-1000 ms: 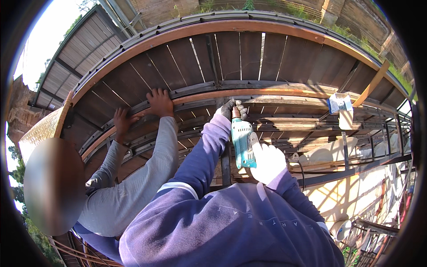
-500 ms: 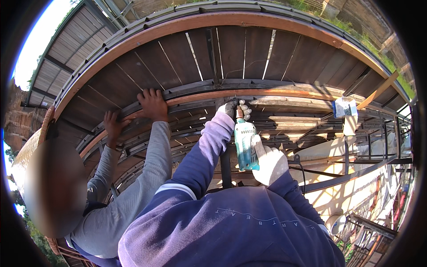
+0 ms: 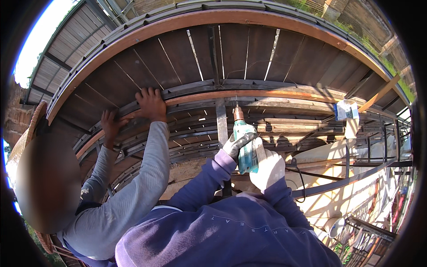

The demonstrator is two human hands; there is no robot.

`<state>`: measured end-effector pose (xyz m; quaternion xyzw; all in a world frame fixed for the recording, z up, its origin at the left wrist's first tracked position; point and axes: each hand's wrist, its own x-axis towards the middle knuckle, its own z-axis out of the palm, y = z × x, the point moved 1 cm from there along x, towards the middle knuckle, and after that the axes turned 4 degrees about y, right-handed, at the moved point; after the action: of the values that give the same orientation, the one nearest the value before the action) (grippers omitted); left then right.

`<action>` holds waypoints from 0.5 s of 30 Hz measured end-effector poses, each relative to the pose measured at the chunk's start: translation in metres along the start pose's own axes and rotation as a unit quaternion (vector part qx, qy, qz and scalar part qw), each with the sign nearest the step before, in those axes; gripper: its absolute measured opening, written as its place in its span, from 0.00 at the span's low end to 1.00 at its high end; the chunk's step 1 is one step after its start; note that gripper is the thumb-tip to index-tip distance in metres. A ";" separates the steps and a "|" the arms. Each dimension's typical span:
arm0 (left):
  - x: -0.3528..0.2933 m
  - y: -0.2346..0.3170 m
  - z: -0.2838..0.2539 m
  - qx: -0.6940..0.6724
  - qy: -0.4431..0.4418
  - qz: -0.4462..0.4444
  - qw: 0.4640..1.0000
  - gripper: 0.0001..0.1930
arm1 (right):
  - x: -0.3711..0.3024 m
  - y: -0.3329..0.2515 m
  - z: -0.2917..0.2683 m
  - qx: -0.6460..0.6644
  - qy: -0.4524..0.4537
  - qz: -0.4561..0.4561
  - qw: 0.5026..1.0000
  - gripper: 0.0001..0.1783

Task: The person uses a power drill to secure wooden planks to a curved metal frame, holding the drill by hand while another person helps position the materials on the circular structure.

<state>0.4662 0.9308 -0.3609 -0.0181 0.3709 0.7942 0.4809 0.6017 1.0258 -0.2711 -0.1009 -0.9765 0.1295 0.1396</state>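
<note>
A teal power drill points away from me, with its chuck at the far end. Its thin bit reaches the reddish wooden strip; whether it has entered the wood I cannot tell. My right hand, in a white knit glove, is closed round the drill's rear grip. Wrapped about the left side of its body is my left hand, in a grey-and-white glove. To the left, a co-worker's two bare hands rest on the same strip.
Dark slatted boards run behind the strip, under a curved brown rail. A blue-and-white packet hangs at the right beside a slanted wooden stick. A metal upright stands left of the drill. A black cable hangs at right.
My left hand has come back from the bit and strip to the drill's body, uncovering the chuck and bit. The co-worker's hands stay on the strip.
</note>
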 end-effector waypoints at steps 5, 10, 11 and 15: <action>0.008 -0.014 -0.010 -0.044 0.025 0.055 0.997 0.22 | 0.006 -0.007 0.012 0.070 0.076 0.030 0.994 0.37; 0.011 -0.018 -0.018 -0.048 0.018 0.063 0.997 0.25 | -0.001 -0.009 0.027 0.030 0.087 0.059 0.994 0.42; 0.011 -0.016 -0.015 -0.049 0.019 0.055 0.997 0.25 | -0.003 -0.006 0.032 0.012 0.093 0.058 0.994 0.41; 0.005 -0.002 -0.006 -0.022 0.019 0.049 0.998 0.25 | -0.007 -0.003 0.041 0.009 0.069 0.077 0.995 0.40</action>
<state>0.4627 0.9315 -0.3682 -0.0260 0.3628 0.8242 0.4340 0.5957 1.0118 -0.3104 -0.1829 -0.9528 0.1413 0.1969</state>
